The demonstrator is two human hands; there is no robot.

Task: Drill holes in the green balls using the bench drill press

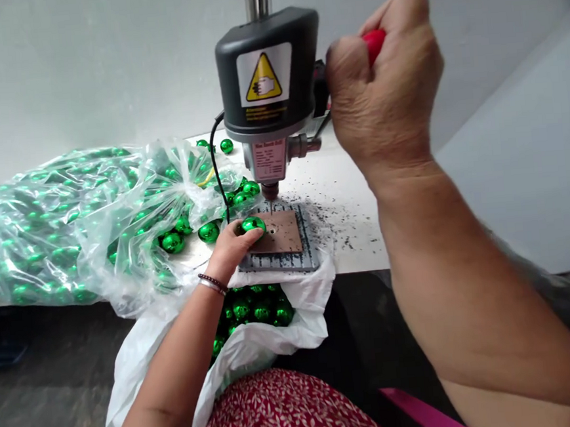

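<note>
Between the fingers of my left hand is a shiny green ball, held at the left edge of a brown board with a small hole in it. The board lies on the grey slotted base of a bench drill press. Above the board, just right of the ball, points the thin drill bit; bit and ball look apart. High on the right, my right hand is wrapped round the drill's red-ended feed handle.
A big clear plastic bag of green balls covers the table's left side, with several loose balls near its mouth. Below the table edge hangs an open white bag holding more balls. Dark shavings litter the white tabletop. A black cable runs beside the drill.
</note>
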